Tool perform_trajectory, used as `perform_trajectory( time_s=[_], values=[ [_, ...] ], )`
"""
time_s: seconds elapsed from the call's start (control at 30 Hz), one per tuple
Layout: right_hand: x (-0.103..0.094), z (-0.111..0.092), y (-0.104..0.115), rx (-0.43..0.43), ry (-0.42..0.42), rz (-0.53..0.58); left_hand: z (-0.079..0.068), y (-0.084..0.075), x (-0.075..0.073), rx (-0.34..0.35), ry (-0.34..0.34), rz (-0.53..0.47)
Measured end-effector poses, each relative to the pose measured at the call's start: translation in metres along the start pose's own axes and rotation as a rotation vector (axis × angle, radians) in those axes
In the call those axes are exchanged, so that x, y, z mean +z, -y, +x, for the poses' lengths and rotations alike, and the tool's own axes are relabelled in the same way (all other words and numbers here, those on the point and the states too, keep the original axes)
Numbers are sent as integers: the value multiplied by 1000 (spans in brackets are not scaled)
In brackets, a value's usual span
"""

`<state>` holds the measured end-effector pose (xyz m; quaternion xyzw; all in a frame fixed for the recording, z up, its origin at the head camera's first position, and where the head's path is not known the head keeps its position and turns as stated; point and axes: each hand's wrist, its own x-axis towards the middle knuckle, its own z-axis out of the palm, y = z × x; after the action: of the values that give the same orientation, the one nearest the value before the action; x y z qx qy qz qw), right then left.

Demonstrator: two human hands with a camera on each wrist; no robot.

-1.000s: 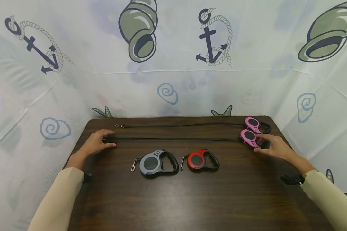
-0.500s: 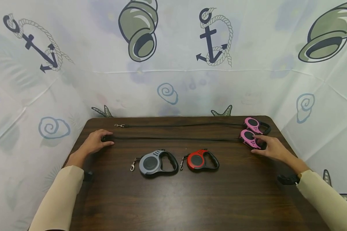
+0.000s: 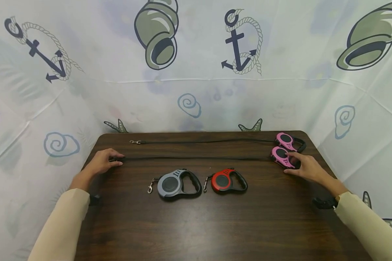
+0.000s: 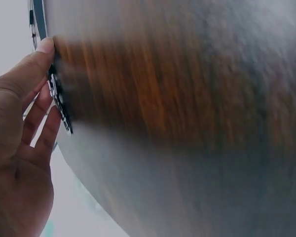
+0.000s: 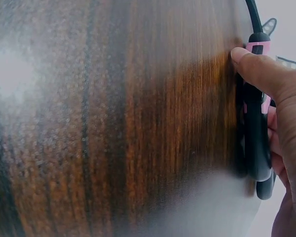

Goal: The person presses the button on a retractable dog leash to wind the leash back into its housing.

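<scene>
A pink retractable dog leash (image 3: 280, 152) lies at the right of the table with its black strap (image 3: 196, 157) drawn out to the left in a nearly straight line. My left hand (image 3: 101, 162) pinches the strap's clip end between thumb and fingers; the metal clip (image 4: 61, 106) shows under the palm in the left wrist view. On the pink casing, my right hand (image 3: 307, 167) grips with thumb and fingers; its black handle (image 5: 258, 143) is seen edge-on in the right wrist view. Behind it lies a second pink leash (image 3: 285, 139), strap also stretched left.
In front of the straps lie a grey retractable leash (image 3: 168, 184) and a smaller red one (image 3: 221, 180), both with straps wound in and clips to the left. The brown table (image 3: 196, 228) meets a printed cloth backdrop (image 3: 202, 43) at the back and sides.
My left hand has moved left and a little nearer, taking the strap's clip end with it. Early on, the right hand shifted slightly left; the pink casing stays almost in place.
</scene>
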<state>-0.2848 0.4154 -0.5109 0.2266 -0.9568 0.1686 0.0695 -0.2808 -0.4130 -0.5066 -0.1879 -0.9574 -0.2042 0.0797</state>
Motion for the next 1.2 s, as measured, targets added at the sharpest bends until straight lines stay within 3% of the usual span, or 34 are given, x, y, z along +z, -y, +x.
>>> perform_trajectory(
  time_s=[0.27, 0.6, 0.97, 1.2],
  values=[
    [1, 0, -2, -23, -23, 3, -6, 6, -3, 42, -34, 20],
    [2, 0, -1, 6, -2, 6, -10, 6, -5, 50, -49, 15],
    [2, -2, 0, 19, -7, 7, -10, 7, -3, 161, -77, 53],
    [3, 0, -2, -8, -20, 7, -10, 2, -5, 82, -5, 58]
  ],
)
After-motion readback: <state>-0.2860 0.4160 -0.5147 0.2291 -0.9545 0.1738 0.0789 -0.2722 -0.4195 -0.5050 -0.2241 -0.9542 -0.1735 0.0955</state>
